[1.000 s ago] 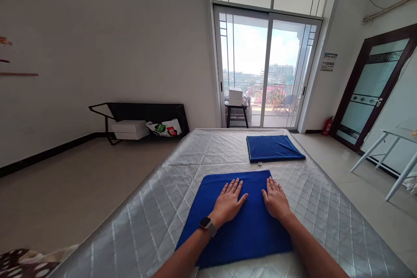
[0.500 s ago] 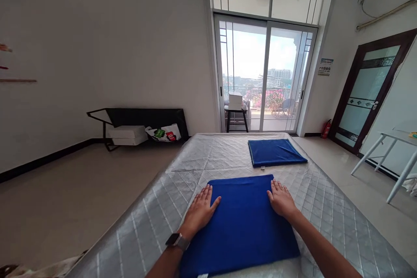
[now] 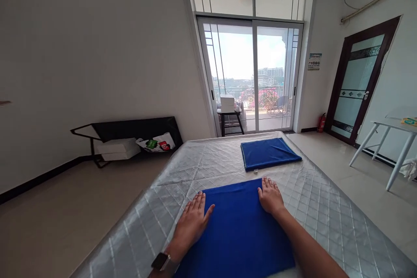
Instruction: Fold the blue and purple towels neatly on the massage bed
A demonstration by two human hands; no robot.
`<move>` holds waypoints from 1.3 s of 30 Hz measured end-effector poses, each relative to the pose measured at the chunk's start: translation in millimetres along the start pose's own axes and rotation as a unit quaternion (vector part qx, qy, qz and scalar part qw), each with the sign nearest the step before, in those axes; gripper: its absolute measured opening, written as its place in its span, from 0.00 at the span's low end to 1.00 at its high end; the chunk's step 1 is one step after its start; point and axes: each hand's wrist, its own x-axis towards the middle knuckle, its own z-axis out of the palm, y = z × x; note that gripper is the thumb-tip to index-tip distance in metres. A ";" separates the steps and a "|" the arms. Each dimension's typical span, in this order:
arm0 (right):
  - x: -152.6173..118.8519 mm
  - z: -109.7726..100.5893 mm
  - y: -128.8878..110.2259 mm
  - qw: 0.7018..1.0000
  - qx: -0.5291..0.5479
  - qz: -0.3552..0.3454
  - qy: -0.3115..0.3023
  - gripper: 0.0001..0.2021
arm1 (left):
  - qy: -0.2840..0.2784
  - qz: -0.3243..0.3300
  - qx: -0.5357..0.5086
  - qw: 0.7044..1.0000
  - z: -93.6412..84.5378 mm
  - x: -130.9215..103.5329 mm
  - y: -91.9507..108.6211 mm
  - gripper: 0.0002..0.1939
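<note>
A blue folded cloth [image 3: 239, 230] lies flat on the silver quilted mattress [image 3: 182, 171]. My left hand [image 3: 191, 221] rests palm down over its left edge, fingers stretched out and thumb spread onto the cloth. On the far right corner lies my right hand [image 3: 271, 195], also flat with its fingers extended. Neither hand grips anything. Beyond them, near the mattress's far end, is a second blue folded cloth [image 3: 270, 153] with a small white tag at its near edge. A watch is on my left wrist.
Against the left wall stands a low black bench-like frame [image 3: 133, 129] with white boxes [image 3: 119, 150] and a printed bag [image 3: 158, 143]. A black stool [image 3: 230, 117] is by the glass doors. A white-legged table [image 3: 399, 139] stands at right.
The view has tilted and shifted slightly, so the cloths and mattress appear moved a little to the left. Both hands stay flat on the near cloth's sides.
</note>
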 end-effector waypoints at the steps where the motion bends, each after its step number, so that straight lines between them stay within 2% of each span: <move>1: 0.6 0.7 -0.1 1.000 0.002 0.000 0.000 0.31 | 0.012 0.022 -0.007 1.000 -6.5 4.7 16.1 0.39; 4: 1.7 2.4 0.5 1.000 0.007 -0.002 0.002 0.31 | 0.041 0.114 -0.048 0.991 -20.5 24.9 80.2 0.35; 7: 1.4 3.3 3.0 1.000 0.008 -0.012 0.005 0.31 | 0.028 0.184 -0.088 0.979 -24.6 47.5 144.0 0.32; 9: 0.7 2.9 4.2 1.000 0.007 -0.020 0.002 0.31 | 0.011 0.208 -0.102 0.973 -23.4 58.2 170.2 0.31; 11: -0.4 1.2 3.9 1.000 0.003 -0.020 -0.003 0.30 | 0.000 0.199 -0.109 0.974 -20.6 63.0 176.7 0.31; 12: -0.9 -0.1 3.1 1.000 0.002 -0.017 -0.005 0.30 | -0.004 0.181 -0.111 0.977 -18.9 63.2 172.1 0.32; 14: -1.9 -2.7 0.9 1.000 0.001 -0.008 -0.005 0.31 | -0.011 0.131 -0.109 0.985 -15.0 60.1 148.9 0.34; 20: -2.9 -8.0 -2.6 1.000 -0.001 0.001 -0.018 0.31 | -0.043 -0.005 -0.069 0.997 3.4 35.1 26.5 0.40; 23: -2.3 -9.1 -2.2 1.000 -0.008 0.004 -0.027 0.31 | -0.033 -0.035 -0.065 0.997 12.7 23.4 -11.8 0.40; 26: -1.1 -8.4 -1.3 0.999 -0.018 0.008 -0.027 0.31 | -0.027 -0.046 -0.075 0.996 15.3 18.7 -18.4 0.41; 32: 3.5 -7.0 1.4 0.999 -0.036 0.013 -0.029 0.31 | -0.018 -0.060 -0.114 0.992 0.2 20.7 -0.9 0.41; 36: 0.5 -16.2 -4.8 0.998 -0.057 0.009 -0.032 0.31 | -0.027 -0.068 -0.122 0.990 -10.9 19.3 3.9 0.42; 39: -9.1 -24.0 -9.9 0.997 -0.066 0.023 -0.030 0.31 | -0.030 -0.073 -0.120 0.990 -12.9 18.4 4.4 0.42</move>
